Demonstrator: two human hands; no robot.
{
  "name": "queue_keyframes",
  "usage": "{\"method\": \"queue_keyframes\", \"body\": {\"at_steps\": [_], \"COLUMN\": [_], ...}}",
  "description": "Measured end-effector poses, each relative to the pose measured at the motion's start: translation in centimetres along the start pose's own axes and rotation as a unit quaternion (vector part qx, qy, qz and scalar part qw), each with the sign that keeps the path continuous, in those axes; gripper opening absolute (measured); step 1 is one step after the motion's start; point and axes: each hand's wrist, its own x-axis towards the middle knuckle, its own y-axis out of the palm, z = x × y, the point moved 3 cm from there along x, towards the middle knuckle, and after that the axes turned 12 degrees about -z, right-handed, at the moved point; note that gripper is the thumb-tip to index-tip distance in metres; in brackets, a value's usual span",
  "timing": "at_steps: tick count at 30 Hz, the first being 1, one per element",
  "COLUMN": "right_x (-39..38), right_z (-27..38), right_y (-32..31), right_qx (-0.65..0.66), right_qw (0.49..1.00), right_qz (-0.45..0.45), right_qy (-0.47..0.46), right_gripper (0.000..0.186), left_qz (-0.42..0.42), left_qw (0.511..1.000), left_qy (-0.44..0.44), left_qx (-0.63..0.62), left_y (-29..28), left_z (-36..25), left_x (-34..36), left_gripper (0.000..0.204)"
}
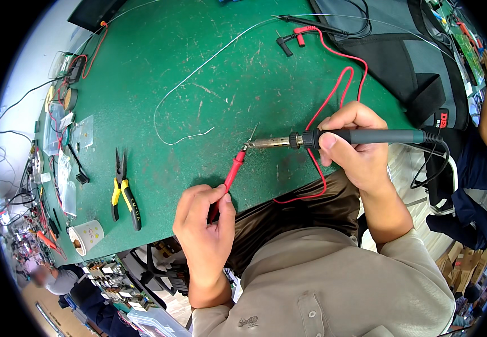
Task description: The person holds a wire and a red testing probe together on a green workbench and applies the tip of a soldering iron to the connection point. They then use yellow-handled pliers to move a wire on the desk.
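My left hand [205, 224] is closed around a red test probe [235, 169], which slants up and to the right over the green table [137, 84]. In my right hand [358, 143] is a soldering iron [378, 136] with a dark handle, held level and pointing left. Its metal tip meets the probe's upper end or comes very close; contact is too small to tell. A thin bit of wire [253, 132] sticks up beside that spot. A length of solder wire [167, 95] curves across the table, its free end left of the tip.
Long-nose pliers [123, 191] with yellow and black handles lie at left, near a tipped paper cup [86, 237]. A red cable [333, 95] and black plugs [284, 46] lie at the back. A grey bag [401, 62] covers the back right. Other people are at both sides.
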Motion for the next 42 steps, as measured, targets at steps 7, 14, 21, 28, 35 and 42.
{"method": "queue_keyframes", "body": {"at_steps": [7,14,21,28,35,42], "right_x": [0.03,-0.11,-0.09,-0.05,0.12,0.26], "right_z": [0.18,0.32,0.47,0.4,0.26,0.13], "right_y": [-0.1,0.07,0.23,0.15,-0.03,-0.33], "right_qx": [-0.004,-0.022,-0.034,-0.042,-0.031,0.031], "right_qw": [1.0,1.0,0.999,0.999,0.999,0.999], "right_qz": [0.003,0.011,0.017,-0.002,-0.015,-0.032], "right_qy": [0.006,0.005,0.01,0.005,0.006,0.016], "right_gripper": [0.014,0.014,0.014,0.014,0.013,0.011], "left_qz": [0.007,0.003,0.003,0.006,0.007,0.008], "left_qw": [1.0,1.0,1.0,1.0,1.0,1.0], "left_qy": [-0.009,-0.017,-0.015,-0.011,-0.015,-0.012], "left_qx": [-0.014,-0.014,-0.014,-0.013,-0.012,-0.011], "left_y": [-0.1,-0.12,-0.09,-0.08,-0.06,-0.07], "left_z": [-0.02,-0.03,0.06,0.03,0.01,0.05], "left_x": [0.05,0.03,0.03,0.06,0.06,0.05], "left_gripper": [0.013,0.013,0.013,0.012,0.012,0.013]}}
